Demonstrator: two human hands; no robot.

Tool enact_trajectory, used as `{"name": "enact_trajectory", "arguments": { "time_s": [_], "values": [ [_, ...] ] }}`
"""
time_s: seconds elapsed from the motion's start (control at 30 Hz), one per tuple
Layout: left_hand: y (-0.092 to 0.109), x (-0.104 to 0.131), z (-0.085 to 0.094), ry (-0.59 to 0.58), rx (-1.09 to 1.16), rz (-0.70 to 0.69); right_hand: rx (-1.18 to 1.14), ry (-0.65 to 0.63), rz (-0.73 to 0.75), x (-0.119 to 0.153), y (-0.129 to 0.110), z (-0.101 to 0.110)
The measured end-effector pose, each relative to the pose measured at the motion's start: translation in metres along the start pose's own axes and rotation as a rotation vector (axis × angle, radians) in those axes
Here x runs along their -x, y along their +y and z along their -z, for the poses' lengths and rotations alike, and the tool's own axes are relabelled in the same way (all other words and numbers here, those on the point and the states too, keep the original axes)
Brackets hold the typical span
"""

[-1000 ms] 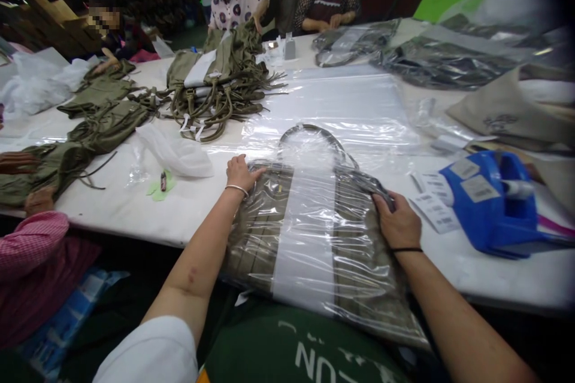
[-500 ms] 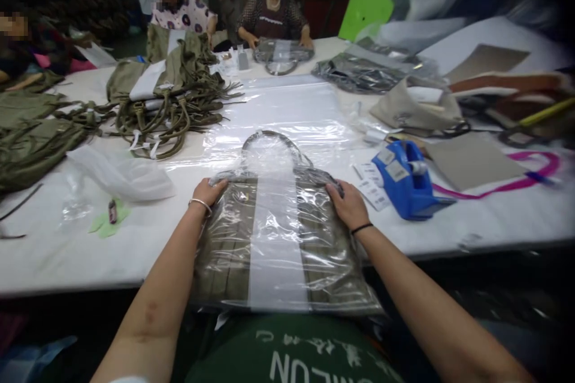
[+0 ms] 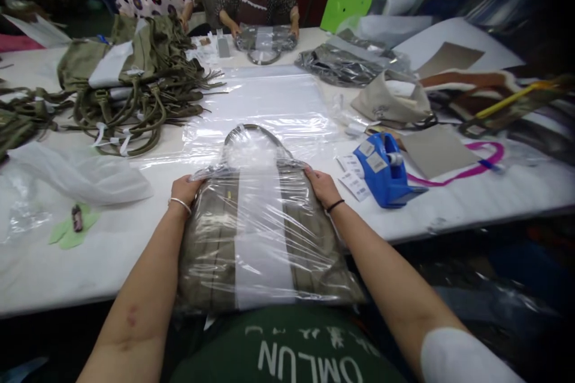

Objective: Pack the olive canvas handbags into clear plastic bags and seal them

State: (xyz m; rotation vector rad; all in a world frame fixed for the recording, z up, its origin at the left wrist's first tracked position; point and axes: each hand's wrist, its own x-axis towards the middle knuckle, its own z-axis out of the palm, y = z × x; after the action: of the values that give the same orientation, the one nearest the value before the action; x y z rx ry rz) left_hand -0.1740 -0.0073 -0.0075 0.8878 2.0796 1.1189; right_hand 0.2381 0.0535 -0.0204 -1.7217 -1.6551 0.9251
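An olive bag (image 3: pixel 211 239) with a white paper band (image 3: pixel 263 233) around its middle lies inside clear plastic at the table's front edge, its looped handle (image 3: pixel 251 128) pointing away from me. My left hand (image 3: pixel 186 190) is closed on the plastic at the bag's upper left corner. At the upper right corner, my right hand (image 3: pixel 323 187) pinches the plastic too. Flat clear plastic sheets (image 3: pixel 274 96) lie just beyond the handle.
Olive bags (image 3: pixel 130 72) are piled at left, near crumpled white wrap (image 3: pixel 85 173). A blue tape dispenser (image 3: pixel 386 170), labels (image 3: pixel 353 176) and a beige pouch (image 3: pixel 390 102) lie right. Across the white table (image 3: pixel 148 233), a person (image 3: pixel 258 0) handles a wrapped bag (image 3: pixel 265 42).
The whole view has shifted, so the table's things appear further left and slightly higher. Both hands keep hold of the plastic, now pulled tauter across the bag's top.
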Motion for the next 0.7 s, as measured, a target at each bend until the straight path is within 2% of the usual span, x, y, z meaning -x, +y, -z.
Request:
{"name": "enact_trajectory", "arguments": {
  "time_s": [0.07,0.17,0.23,0.27,0.33,0.43,0.57,0.7],
  "values": [
    [0.011,0.008,0.000,0.062,-0.288,-0.132,0.216,0.055,0.044,-0.001,-0.007,0.002],
    [0.024,0.032,-0.003,0.142,-0.715,-0.541,0.432,0.256,0.349,0.008,-0.024,0.004],
    [0.024,0.046,-0.012,0.052,-0.827,-0.771,0.486,0.284,0.542,0.017,-0.032,-0.001],
    [0.021,0.049,-0.017,-0.017,-0.870,-0.815,0.515,0.240,0.592,0.021,-0.034,-0.006],
    [0.010,0.046,-0.026,-0.122,-0.958,-0.746,0.587,0.112,0.589,0.025,-0.030,-0.019],
    [-0.007,0.033,-0.032,-0.144,-1.050,-0.565,0.655,0.020,0.448,0.024,-0.012,-0.035],
    [-0.018,0.026,-0.030,-0.149,-1.067,-0.584,0.622,0.017,0.386,0.020,0.009,-0.034],
    [-0.017,0.026,-0.031,-0.134,-1.017,-0.602,0.560,0.034,0.322,0.014,0.018,-0.028]
  ]
}}
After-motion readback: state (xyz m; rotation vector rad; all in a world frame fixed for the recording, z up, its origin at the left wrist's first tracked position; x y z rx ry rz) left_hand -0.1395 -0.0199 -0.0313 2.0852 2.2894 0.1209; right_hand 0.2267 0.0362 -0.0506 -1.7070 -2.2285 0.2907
